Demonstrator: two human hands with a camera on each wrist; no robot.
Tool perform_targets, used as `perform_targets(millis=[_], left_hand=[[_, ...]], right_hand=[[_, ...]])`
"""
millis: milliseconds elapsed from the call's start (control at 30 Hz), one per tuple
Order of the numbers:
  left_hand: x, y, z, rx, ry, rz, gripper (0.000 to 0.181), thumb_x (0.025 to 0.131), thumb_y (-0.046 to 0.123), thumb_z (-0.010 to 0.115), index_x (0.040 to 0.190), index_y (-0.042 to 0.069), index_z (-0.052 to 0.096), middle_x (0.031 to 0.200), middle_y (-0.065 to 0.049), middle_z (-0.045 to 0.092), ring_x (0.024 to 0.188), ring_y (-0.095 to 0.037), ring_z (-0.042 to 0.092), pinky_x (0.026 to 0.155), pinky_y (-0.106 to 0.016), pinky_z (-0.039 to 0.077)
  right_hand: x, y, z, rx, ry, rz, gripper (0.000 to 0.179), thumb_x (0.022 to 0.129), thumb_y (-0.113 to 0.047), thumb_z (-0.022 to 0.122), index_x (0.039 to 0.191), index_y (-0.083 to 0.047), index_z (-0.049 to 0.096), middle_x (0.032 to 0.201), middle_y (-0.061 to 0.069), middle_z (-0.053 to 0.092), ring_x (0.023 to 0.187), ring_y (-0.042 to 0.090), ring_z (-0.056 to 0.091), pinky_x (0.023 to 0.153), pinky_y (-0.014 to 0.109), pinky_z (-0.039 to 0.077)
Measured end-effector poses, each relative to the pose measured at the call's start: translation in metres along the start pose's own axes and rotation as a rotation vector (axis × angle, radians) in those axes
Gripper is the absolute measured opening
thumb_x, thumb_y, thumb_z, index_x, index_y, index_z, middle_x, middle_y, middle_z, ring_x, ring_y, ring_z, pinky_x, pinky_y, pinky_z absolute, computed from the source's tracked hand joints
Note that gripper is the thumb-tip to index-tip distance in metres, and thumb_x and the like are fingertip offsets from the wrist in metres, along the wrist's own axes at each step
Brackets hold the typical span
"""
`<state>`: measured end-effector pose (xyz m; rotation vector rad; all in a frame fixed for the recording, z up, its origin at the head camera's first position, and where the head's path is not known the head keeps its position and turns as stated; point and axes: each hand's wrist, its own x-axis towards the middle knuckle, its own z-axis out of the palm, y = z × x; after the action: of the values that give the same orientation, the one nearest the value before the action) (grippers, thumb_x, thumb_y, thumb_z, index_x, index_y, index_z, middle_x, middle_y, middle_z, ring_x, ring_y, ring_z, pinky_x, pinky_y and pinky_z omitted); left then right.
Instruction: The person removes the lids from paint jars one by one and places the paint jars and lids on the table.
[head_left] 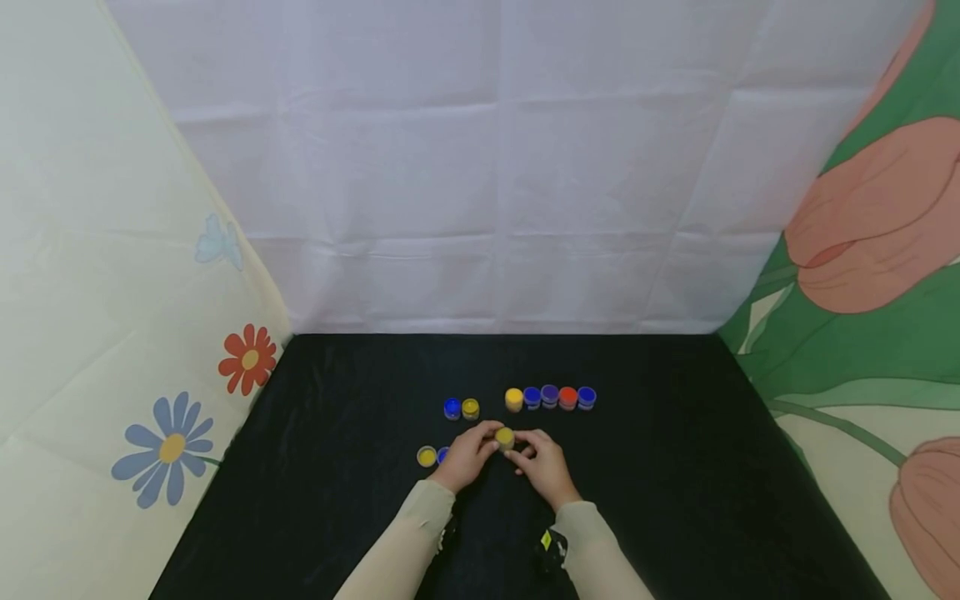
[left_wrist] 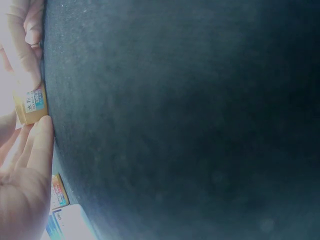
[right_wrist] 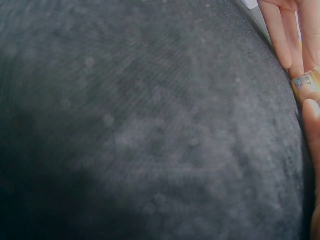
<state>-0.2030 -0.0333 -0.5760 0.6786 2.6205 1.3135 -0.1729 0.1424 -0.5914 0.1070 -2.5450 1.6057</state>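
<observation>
Between my two hands is a small paint jar (head_left: 505, 438) with a yellow top, pinched by the left hand (head_left: 467, 457) on one side and the right hand (head_left: 546, 468) on the other. A printed label shows on that yellow jar (left_wrist: 34, 102) in the left wrist view, with fingertips at both of its ends. The right wrist view catches the labelled jar (right_wrist: 306, 86) at its right edge, among fingers. Beside the left hand stand another yellow jar (head_left: 427, 457) and a blue jar (head_left: 442, 455), the blue one partly hidden by the hand.
Beyond the hands, a blue jar (head_left: 452, 408) and a yellow jar (head_left: 470, 408) stand side by side. Right of them runs a row with an orange-yellow jar (head_left: 513, 400), blue and purple ones, and a red jar (head_left: 567, 398). A black cloth (head_left: 675, 467) covers the table; a white sheet (head_left: 495, 208) hangs behind.
</observation>
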Motion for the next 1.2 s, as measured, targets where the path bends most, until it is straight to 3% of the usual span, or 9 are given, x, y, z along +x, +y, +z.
perform_targets(millis=[667,967,1200], left_hand=[[-0.0042,0.0063,-0.0008,-0.061,0.019,-0.051,0.021,0.104,0.017,0.058,0.124,0.009,0.058,0.12,-0.012,0.068,0.108,-0.027,0.066,0.093,-0.046,0.053],[-0.0019,0.002,0.0002,-0.032,0.005,0.002,0.032,0.104,0.012,0.057,0.135,0.005,0.058,0.126,-0.013,0.067,0.113,-0.028,0.065,0.097,-0.045,0.051],[-0.0009,-0.0004,0.0008,-0.035,0.017,0.011,0.026,0.104,0.015,0.058,0.129,0.008,0.06,0.122,-0.01,0.068,0.11,-0.025,0.065,0.095,-0.044,0.052]], right_hand=[[-0.0004,-0.0009,0.0001,0.004,-0.008,-0.003,0.025,0.087,-0.001,0.078,0.112,0.001,0.072,0.096,0.009,0.061,0.062,0.009,0.058,0.056,0.023,0.054],[-0.0007,-0.0001,0.0,0.008,0.002,-0.013,0.024,0.087,0.0,0.078,0.11,0.001,0.073,0.094,0.009,0.061,0.061,0.008,0.057,0.056,0.023,0.054],[-0.001,-0.0004,0.0004,0.007,0.005,-0.014,0.024,0.086,0.001,0.078,0.109,0.002,0.073,0.094,0.009,0.061,0.06,0.007,0.057,0.055,0.023,0.054]])
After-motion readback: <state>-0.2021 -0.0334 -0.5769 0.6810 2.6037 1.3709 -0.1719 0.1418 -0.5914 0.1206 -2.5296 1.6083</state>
